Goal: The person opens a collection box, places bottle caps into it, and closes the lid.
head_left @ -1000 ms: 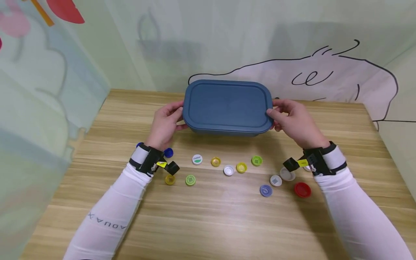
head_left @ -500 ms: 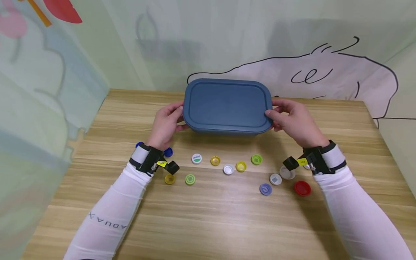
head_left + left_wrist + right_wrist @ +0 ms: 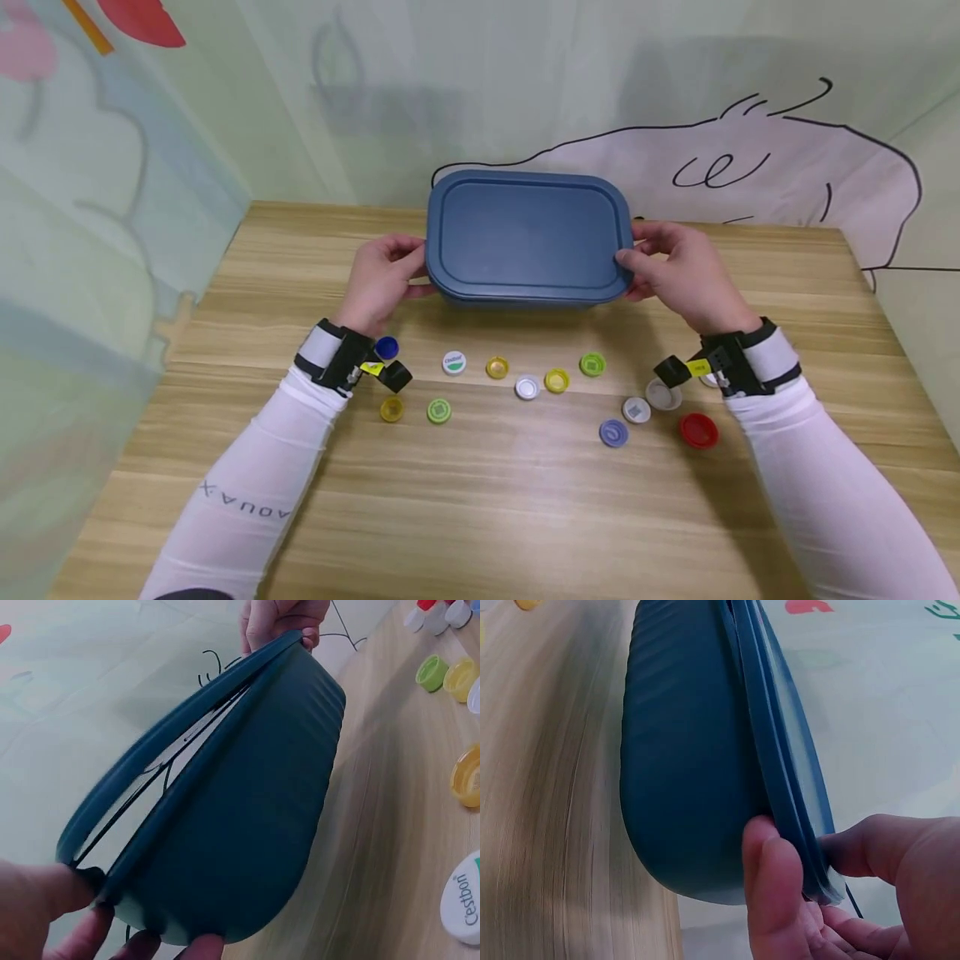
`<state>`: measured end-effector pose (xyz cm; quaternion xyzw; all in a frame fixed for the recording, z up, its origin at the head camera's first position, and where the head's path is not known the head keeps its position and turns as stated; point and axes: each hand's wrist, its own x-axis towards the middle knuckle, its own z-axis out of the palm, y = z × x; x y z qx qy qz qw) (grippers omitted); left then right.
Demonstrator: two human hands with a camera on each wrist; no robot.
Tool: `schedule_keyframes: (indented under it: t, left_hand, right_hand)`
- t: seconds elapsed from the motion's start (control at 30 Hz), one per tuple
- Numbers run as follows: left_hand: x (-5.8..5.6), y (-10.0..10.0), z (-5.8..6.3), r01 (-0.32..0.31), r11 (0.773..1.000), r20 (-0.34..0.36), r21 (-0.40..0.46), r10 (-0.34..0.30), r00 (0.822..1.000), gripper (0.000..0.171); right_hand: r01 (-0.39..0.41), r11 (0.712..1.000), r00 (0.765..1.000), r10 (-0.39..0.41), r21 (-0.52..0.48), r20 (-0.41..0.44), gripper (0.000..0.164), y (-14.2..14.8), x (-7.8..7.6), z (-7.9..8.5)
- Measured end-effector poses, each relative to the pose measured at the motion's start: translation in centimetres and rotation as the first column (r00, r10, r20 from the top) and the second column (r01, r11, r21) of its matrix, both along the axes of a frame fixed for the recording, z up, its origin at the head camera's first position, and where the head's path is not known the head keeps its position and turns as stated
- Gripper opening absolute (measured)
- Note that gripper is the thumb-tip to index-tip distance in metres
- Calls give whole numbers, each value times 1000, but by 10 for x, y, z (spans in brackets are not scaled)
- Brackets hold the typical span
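A dark blue lid [image 3: 528, 237] covers a rectangular box [image 3: 225, 817] at the back of the table. In the left wrist view a gap runs along one side between lid and box rim. My left hand [image 3: 378, 279] grips the left end, thumb by the lid's edge and fingertips [image 3: 202, 947] low against the box. At the opposite end my right hand [image 3: 682, 271] pinches the lid's edge between thumb and fingers, as the right wrist view shows. What the box holds is hidden.
Several bottle caps lie in front of the box, among them a white cap [image 3: 453, 362], a green cap [image 3: 592, 364], a blue cap [image 3: 387, 347] and a red cap [image 3: 699, 430]. A printed curtain [image 3: 480, 83] hangs behind the wooden table [image 3: 487, 517].
The lid has risen slightly, with both hands keeping hold at its ends. My left wrist has shifted a little and now covers the leftmost blue cap. The other caps stay put.
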<state>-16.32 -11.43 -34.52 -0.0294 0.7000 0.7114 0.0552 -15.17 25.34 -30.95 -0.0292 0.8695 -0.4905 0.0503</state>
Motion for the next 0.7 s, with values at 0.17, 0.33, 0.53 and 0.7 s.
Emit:
schedule_keyframes:
  t: [0.17,0.33,0.53,0.7]
  left_hand:
    - [-1,1,1,-4,999,22,-50,5,1000,29]
    - [-1,1,-1,-16,997,28,-73,18,999,28]
    - [-5,-4,-4,-16,991,46,-132,23,999,30]
    - [-9,-8,-7,-9,989,72,-150,20,997,30]
  right_hand:
    - [21,1000,1000,-21,-23,20,48,4,1,2]
    - [45,998,998,-42,-53,48,48,10,1,4]
    - [77,995,995,-73,-67,69,51,32,4,4]
    - [132,960,990,-115,-248,82,39,59,8,5]
